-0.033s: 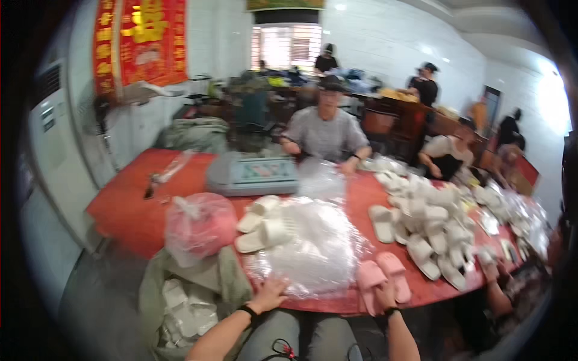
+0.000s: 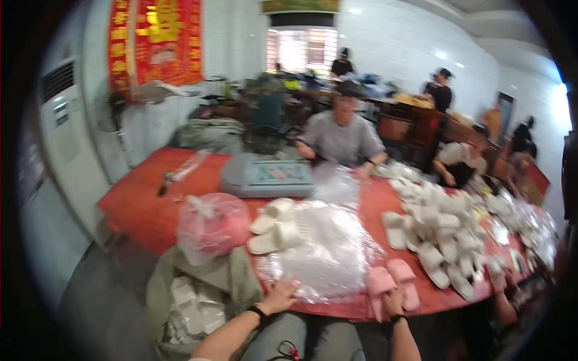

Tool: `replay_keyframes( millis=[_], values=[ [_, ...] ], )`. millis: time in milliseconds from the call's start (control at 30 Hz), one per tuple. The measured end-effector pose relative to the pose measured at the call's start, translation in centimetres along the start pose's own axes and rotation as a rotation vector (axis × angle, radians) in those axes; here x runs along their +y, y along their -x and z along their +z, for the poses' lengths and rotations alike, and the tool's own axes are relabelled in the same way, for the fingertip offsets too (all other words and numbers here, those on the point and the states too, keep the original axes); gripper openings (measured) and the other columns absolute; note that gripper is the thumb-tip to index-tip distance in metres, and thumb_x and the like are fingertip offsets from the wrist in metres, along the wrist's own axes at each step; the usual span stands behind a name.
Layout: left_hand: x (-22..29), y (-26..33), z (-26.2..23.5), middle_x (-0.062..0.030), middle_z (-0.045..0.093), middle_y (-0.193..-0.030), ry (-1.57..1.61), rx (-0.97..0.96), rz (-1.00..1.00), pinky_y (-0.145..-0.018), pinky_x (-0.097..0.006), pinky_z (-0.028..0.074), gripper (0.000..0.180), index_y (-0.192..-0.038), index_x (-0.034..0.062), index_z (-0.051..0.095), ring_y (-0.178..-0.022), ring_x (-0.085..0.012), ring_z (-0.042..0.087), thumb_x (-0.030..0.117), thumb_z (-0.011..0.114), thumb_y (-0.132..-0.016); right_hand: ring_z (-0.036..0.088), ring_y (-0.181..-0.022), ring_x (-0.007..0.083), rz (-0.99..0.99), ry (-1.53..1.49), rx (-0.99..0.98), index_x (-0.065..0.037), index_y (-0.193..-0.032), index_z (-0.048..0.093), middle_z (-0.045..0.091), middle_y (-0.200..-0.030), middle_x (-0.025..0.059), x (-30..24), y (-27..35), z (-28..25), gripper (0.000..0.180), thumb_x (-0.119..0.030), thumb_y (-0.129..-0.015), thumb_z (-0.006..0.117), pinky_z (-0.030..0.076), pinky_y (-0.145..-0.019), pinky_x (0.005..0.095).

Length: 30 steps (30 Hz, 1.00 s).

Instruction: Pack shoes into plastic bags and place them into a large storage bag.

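My left hand lies at the table's near edge, fingers stretched out against a stack of clear plastic bags. A pair of pink slippers stands side by side to the right of the stack. Around the heel end of the pink slippers my right hand is closed; part of its grip is hidden. A pair of cream slippers rests on the stack's left side. A large pile of cream slippers covers the table's right part.
A grey machine stands on the red table. A tied bag with pink contents sits at left, above an open green sack of wrapped slippers. Across the table sits a person; another person's hand works at right.
The whole scene has shifted slightly to the right in the picture. Both my hands keep their places on the bags and the pink slippers.
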State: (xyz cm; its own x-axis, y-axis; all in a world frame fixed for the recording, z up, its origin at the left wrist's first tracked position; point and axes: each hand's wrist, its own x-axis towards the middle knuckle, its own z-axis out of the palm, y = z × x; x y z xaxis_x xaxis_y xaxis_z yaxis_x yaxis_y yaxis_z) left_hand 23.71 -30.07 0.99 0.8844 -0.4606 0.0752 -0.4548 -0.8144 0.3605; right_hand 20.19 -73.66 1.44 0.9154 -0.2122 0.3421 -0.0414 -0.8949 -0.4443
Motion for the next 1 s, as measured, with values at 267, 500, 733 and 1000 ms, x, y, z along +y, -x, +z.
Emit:
replay_keyframes(
  millis=[267, 500, 733, 1000],
  values=[
    [2.5, -0.7, 0.1, 0.0025, 0.014, -0.163, -0.038, -0.063, -0.01, -0.103, -0.073, 0.018, 0.071, -0.151, 0.0285, 0.032, -0.145, -0.0393, 0.014, 0.036, 0.064, -0.088, 0.028, -0.139, 0.0374, 0.371, 0.148, -0.107, -0.005, -0.122, 0.06, 0.038, -0.148, 0.0195, 4.1, 0.4, 1.7, 0.045, -0.017, -0.079, 0.057, 0.019, -0.109, 0.0579],
    [2.1, -1.1, 0.1, 0.0043, 0.013, -0.163, -0.024, -0.046, -0.01, -0.103, -0.074, 0.016, 0.072, -0.151, 0.0307, 0.031, -0.146, -0.0377, 0.012, 0.034, 0.065, -0.088, 0.029, -0.139, 0.0367, 0.341, 0.05, -0.088, -0.008, -0.126, 0.058, 0.039, -0.148, 0.0196, 3.7, 0.0, 1.0, 0.046, -0.011, -0.081, 0.049, 0.016, -0.111, 0.0585],
    [1.2, -1.6, 0.1, 0.0037, 0.019, -0.161, 0.003, -0.075, -0.001, -0.102, -0.079, 0.015, 0.067, -0.147, 0.0304, 0.038, -0.146, -0.0357, 0.015, 0.041, 0.065, -0.087, 0.037, -0.131, 0.0423, 0.225, -0.089, -0.098, -0.001, -0.115, 0.061, 0.046, -0.137, 0.0211, 4.6, 3.5, -1.2, 0.04, -0.003, -0.077, 0.049, 0.032, -0.103, 0.0549],
    [3.3, -3.1, -2.7, -0.0021, 0.056, -0.136, -0.013, 0.028, 0.087, -0.099, -0.064, 0.034, 0.052, -0.131, 0.0217, 0.057, -0.125, -0.0303, 0.048, 0.032, 0.069, -0.081, 0.039, -0.13, 0.042, 0.096, -0.513, 0.022, -0.002, -0.126, 0.058, 0.044, -0.138, 0.0246, -2.9, 10.0, -8.0, 0.053, 0.008, -0.076, 0.042, 0.028, -0.113, 0.0434]
  ],
)
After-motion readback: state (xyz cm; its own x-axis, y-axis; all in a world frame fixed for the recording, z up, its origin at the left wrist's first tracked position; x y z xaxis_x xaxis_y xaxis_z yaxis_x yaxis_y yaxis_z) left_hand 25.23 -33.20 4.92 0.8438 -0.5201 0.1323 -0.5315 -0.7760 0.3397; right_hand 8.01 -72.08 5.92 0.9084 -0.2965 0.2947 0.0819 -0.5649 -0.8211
